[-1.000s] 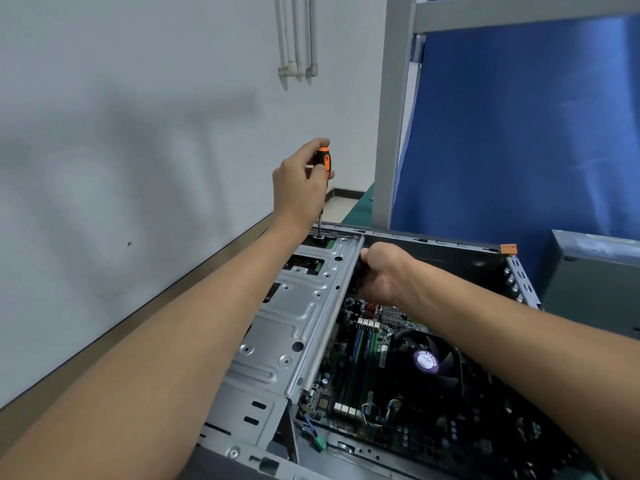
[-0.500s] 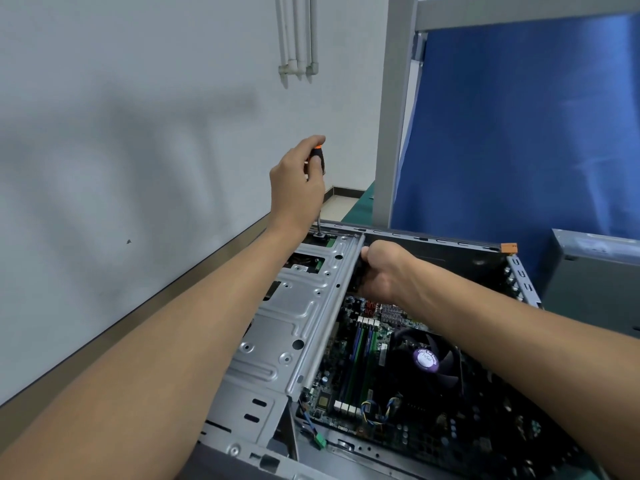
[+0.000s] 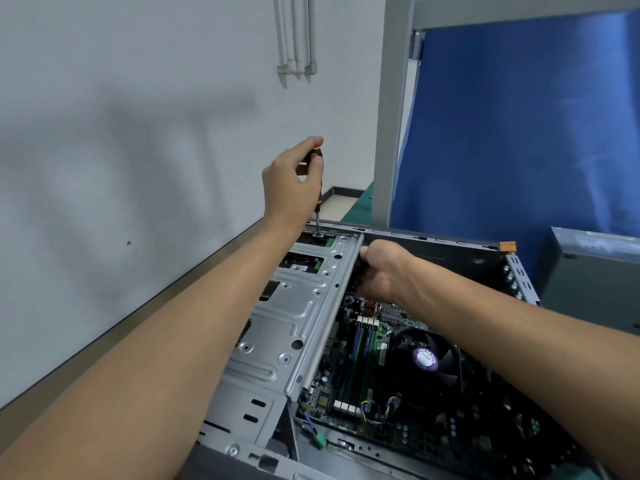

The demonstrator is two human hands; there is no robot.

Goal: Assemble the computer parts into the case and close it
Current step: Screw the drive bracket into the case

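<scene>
Left hand has eased to a fingertip pinch on the upright screwdriver; right hand still grips the drive cage edge.

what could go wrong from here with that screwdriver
1. The left hand pinches the screwdriver only near the handle's top, so the tip may slip off the screw at the drive cage far corner.
2. A screw knocked loose could fall onto the exposed motherboard beside the cage.
3. The right hand grips the cage's thin metal edge, which might pinch or cut if the cage shifts.
</scene>
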